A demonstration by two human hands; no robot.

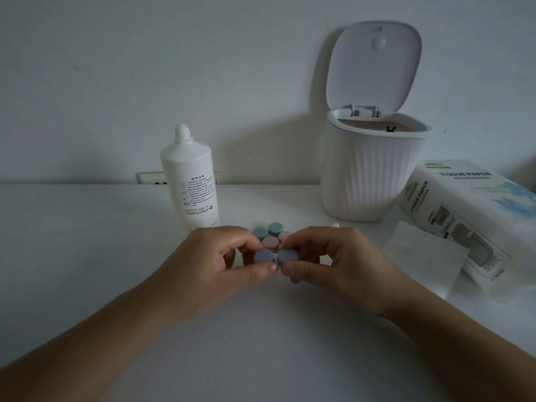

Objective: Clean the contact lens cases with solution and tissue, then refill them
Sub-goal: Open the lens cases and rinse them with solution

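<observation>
The bottle, uncapped and upright with its nozzle up, stands on the table behind the left hand. That hand's thumb and curled fingers pinch the left cap of the blue case; the right hand pinches the right cap likewise. The case lies with its long axis left to right, caps facing the camera, between the two sets of fingertips. Just behind the fingers sit a teal case and a pink case. Right of the right hand lies a tissue; behind it, a bin with raised lid and a tissue pack.
</observation>
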